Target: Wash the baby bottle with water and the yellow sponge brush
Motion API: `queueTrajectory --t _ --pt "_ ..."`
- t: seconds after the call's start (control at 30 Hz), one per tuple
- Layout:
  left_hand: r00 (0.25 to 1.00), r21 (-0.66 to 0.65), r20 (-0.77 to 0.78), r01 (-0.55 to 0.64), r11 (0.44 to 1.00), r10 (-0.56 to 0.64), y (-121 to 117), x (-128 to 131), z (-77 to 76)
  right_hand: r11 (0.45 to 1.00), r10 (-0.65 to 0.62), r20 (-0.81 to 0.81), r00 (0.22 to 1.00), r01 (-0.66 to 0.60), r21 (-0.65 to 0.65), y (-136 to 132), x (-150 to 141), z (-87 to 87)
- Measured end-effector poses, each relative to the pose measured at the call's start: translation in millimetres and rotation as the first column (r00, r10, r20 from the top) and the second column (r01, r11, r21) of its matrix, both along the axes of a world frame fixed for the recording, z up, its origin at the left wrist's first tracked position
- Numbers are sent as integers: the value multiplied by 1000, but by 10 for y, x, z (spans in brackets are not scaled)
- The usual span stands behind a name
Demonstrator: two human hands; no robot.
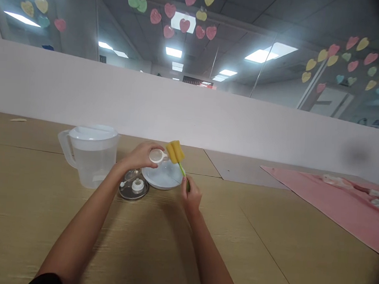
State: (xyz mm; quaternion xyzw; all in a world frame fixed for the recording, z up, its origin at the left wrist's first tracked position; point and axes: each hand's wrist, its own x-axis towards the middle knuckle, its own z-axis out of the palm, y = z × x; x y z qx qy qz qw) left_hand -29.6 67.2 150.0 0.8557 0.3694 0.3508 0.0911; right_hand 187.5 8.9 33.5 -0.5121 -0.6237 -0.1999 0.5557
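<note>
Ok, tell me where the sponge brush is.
In the head view, the sponge brush sits in the right hand, its yellow head beside the white cap in the left hand, above the white dish.

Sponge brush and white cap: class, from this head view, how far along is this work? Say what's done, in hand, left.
Nothing clearly looks finished. In hand: the left hand holds a white cap next to the yellow sponge brush gripped by the right hand. Probably left: the white fitting on the metal tray and the clear dome on the white plate.
</note>
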Motion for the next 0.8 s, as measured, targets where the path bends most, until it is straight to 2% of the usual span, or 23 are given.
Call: queueTrajectory --t 0.2,0.4,0.6,0.73,0.8 --pt "990 192 74 -131 973 119 291 55 -253 999 42 144 989 -42 -4 20 -10 -63" --pt "980 379 -57 -154 913 189 280 88 -295 995 -21 270 963 45 -85 22 -3 -1" --pt "930 450 -293 -70 890 222 214 242 -344 938 -125 337 933 222 -267 -36 -62 86" --pt "910 440 -389 48 897 142 183 352 -365 921 -170 387 906 286 -265 -38 -101 74" --pt "902 427 -412 69 901 126 165 397 -373 920 -182 396 900 299 -255 -26 -109 57"
